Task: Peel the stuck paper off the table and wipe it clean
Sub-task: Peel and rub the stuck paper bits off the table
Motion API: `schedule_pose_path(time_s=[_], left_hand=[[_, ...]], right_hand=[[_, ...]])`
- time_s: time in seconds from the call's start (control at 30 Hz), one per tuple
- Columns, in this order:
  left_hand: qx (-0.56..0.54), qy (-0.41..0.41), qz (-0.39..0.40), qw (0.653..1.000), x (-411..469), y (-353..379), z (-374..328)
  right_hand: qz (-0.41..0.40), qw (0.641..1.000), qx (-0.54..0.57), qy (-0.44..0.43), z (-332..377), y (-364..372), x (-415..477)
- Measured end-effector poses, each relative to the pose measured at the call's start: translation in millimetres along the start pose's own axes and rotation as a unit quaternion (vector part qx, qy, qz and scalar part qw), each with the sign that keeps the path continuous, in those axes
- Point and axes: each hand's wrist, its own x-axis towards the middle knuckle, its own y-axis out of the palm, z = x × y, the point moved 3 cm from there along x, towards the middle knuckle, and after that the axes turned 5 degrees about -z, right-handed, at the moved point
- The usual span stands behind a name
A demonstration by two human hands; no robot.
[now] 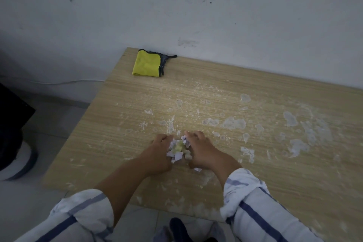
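A crumpled heap of torn white and yellowish paper scraps [179, 150] sits near the front left of the wood-grain table [125, 104], cupped between the left hand [161, 155] and right hand [202, 151], both pressed against it. Pale, flaky residue patches [234, 123] speckle the surface to the right. A folded yellow cloth [146, 63] with a dark edge lies at the far corner.

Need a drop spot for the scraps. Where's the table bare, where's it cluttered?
Bare wood: the strip between the yellow cloth and the left hand, along the table left edge. Crowded: the scrap pile between both hands, and stuck residue right of the right hand.
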Motion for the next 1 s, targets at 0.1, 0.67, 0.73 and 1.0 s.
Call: schedule_pose_path(time_s=[0.1, 0.67, 0.73, 1.0], left_hand=[[0.011, -0.013, 0.041, 0.999, -2.2, -1.9, -1.8], [0.020, -0.021, -0.008, 1.000, 2.6, -0.4, -4.6], [0.042, 0.002, 0.022, 0.999, 4.5, 0.8, -3.3], [0.001, 0.002, 0.002, 1.000, 4.0, -4.8, -19.1]], right_hand=[[-0.035, 0.999, 0.013, -0.003, 6.6, 2.1, 6.3], [-0.077, 0.995, 0.050, 0.032, 3.6, -0.3, 3.5], [-0.037, 0.997, 0.066, 0.021, 5.2, -3.3, 2.5], [-0.027, 0.998, 0.054, -0.022, 23.9, 5.4, 10.3]])
